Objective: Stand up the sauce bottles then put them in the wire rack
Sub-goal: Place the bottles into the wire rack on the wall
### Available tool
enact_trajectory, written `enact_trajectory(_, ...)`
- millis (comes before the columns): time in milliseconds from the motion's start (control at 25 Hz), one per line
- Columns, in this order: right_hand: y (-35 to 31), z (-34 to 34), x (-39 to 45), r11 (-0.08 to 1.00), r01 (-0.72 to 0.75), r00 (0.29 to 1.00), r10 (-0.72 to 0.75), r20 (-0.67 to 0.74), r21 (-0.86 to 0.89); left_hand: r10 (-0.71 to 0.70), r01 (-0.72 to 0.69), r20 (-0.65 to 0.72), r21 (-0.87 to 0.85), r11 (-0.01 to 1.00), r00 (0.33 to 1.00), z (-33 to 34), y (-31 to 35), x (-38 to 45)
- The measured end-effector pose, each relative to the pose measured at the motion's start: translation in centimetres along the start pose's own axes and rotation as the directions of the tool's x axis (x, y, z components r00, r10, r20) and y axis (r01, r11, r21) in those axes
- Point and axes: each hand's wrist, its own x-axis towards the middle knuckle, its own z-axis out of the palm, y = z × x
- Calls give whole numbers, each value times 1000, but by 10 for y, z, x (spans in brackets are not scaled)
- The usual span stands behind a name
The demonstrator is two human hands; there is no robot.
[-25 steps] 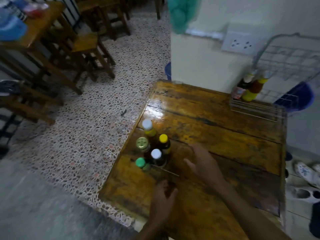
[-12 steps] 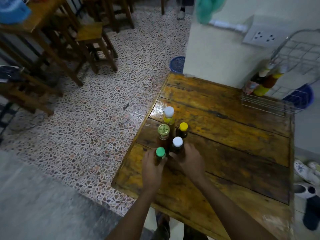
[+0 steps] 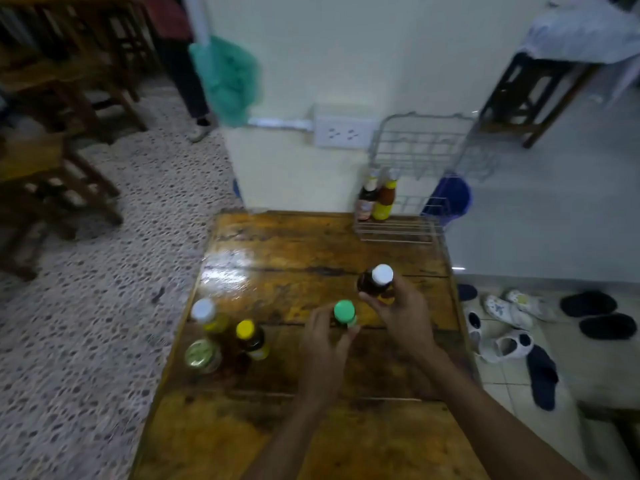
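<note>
My left hand [image 3: 323, 344] grips a small green-capped bottle [image 3: 344, 312] upright above the middle of the wooden table [image 3: 311, 251]. My right hand [image 3: 405, 313] holds a dark white-capped bottle [image 3: 377, 280] upright, further right and nearer the wire rack [image 3: 401, 230]. The rack stands at the table's far right corner against the wall, with two sauce bottles [image 3: 375, 197] upright in its left end. Three bottles remain standing at the table's left edge: a white-capped one [image 3: 204, 311], a yellow-capped one [image 3: 247, 332] and a gold-lidded jar [image 3: 201, 353].
A wall socket [image 3: 341, 131] and a green cloth [image 3: 225, 77] hang on the pillar behind the table. Wooden chairs [image 3: 59, 161] stand on the speckled floor to the left. Shoes [image 3: 509, 327] lie on the floor right of the table; a blue bucket [image 3: 450, 197] sits behind the rack.
Both hands closed on the green-capped and white-capped bottles in the cluster, lifted them and carried them right, toward the rack. The camera tilted up.
</note>
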Motion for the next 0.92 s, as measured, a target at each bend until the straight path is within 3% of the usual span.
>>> enact_trajectory(160, 41, -55, 82, 1000, -23, 992, 20, -123, -18, 111, -110, 22, -21, 994, 994, 70, 55, 113)
enact_trajectory(400, 111, -81, 183, 1000, -4, 989, 3, -147, -1, -33, 33, 5, -1, 999, 999, 170, 73, 233)
enact_trajectory(680, 162, -62, 238, 998, -61, 998, 61, 26, -10, -14, 30, -60, 268, 963, 998, 231, 67, 268)
enact_trajectory(920, 170, -47, 274, 996, -88, 994, 87, 73, 4, -106, 150, -173, 264, 953, 979, 258, 63, 275)
